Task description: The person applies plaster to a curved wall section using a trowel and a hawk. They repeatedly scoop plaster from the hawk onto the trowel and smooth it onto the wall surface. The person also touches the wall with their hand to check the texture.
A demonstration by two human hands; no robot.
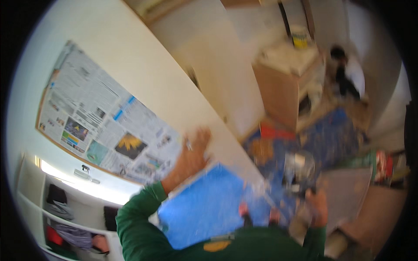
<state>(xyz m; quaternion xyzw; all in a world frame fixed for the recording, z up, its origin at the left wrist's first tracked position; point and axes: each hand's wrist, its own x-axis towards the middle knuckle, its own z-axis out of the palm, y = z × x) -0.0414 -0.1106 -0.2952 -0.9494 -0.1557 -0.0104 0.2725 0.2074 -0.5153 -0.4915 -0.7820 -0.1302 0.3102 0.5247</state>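
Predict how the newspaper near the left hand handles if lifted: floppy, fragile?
The newspaper looks like thin printed paper, so likely floppy and easily torn. It may resist lifting at first, lying flat against the white panel.

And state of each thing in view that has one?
Left bare hand: open, at flat white panel, contact unclear
Right bare hand: blurred, grip unclear
Printed newspaper sheets: spread over part of panel
Bright blue sheeting: spread underfoot
White shelving: holding fabrics
White-yellow tub: upright on brown wooden cabinet

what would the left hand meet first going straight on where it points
The left hand would probably meet the white panel; blur leaves it unclear whether they are touching.
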